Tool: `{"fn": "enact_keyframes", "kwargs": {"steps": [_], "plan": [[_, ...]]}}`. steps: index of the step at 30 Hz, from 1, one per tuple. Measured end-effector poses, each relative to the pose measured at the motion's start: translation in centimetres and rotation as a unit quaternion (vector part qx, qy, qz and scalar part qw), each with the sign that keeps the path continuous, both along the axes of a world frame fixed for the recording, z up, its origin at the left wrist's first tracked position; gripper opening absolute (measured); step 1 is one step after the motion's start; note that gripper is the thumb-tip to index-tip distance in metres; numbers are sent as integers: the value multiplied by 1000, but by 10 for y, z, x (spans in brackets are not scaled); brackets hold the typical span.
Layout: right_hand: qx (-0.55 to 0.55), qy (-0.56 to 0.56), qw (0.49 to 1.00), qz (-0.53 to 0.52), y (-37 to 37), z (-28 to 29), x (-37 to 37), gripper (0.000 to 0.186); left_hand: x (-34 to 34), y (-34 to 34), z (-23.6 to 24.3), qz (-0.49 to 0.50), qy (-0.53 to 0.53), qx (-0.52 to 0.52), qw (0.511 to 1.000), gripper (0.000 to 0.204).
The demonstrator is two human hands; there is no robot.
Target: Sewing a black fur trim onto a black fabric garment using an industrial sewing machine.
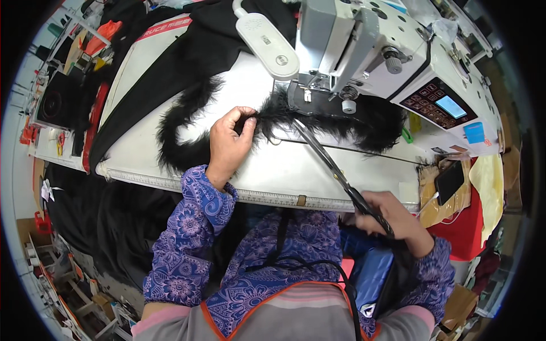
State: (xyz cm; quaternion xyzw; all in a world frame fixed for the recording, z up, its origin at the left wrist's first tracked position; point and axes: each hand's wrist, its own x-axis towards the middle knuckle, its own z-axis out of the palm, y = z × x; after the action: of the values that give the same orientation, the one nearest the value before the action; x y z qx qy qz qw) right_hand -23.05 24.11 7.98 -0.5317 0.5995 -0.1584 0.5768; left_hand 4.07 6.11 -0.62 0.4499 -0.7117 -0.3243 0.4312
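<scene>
My left hand [232, 139] pinches a strip of black fur trim [273, 111] at the front of the sewing machine [335, 45]. From there the strip runs left in a loop over the white table and right beneath the machine's arm. In my right hand [389, 213] is a pair of long black-handled scissors [327, 156], fingers wrapped round the handles. The scissor tips reach up to the fur, just right of my left hand; whether they are cutting into it is hard to see. The presser foot [307, 95] stands right behind the fur.
A white lamp [267, 48] hangs over the table beside the machine head. Black fabric [165, 79] lies across the table's left and back. A measuring tape [256, 196] lines the front edge. At right sit a control panel [438, 105] and a phone [449, 182] with a cable.
</scene>
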Motion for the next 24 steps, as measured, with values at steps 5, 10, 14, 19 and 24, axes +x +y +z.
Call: {"fn": "enact_keyframes", "kwargs": {"steps": [5, 10, 14, 19, 24], "plan": [[37, 21, 999, -10, -37, -3, 12, 46, 3, -6, -5, -13, 62, 5, 998, 10], [35, 17, 998, -43, -52, -11, 12, 48, 7, -11, -8, -46, 155, 77, 984, 11], [17, -6, 998, -55, -56, -12, 10, 44, 9, -9, -5, -87, 175, 95, 976, 7], [7, -68, 997, -43, -57, -13, 4, 37, 4, -6, -2, -121, 112, 91, 982, 8], [11, -100, 994, -40, -56, -21, 1, 43, 1, -4, 0, -92, 77, 62, 991, 11]]}}
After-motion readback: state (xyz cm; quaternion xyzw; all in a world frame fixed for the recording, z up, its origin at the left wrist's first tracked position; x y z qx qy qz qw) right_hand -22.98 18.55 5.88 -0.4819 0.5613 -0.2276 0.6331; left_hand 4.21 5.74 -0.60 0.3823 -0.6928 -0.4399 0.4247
